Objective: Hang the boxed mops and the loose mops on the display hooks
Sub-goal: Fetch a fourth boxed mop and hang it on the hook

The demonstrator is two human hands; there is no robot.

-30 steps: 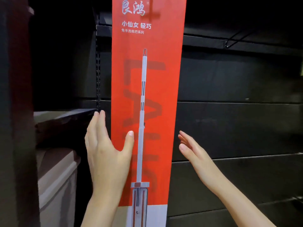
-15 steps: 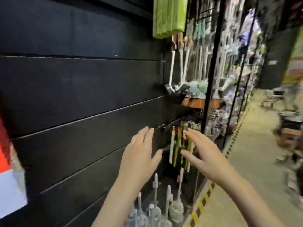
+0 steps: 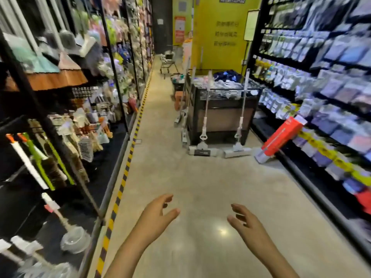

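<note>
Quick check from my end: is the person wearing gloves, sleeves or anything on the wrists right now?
No. The left hand and right hand are both bare, with no gloves, rings, watch or bands visible. Both forearms are uncovered as far as the bottom edge of the picture; no sleeve shows.

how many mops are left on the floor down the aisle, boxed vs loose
Red cardboard boxed mop, leaning on the right shelving: 1
Loose white flat mops standing against the dark bin, one beside the other: 2
Total: 3
Both hands, left and right, hold nothing.
</note>
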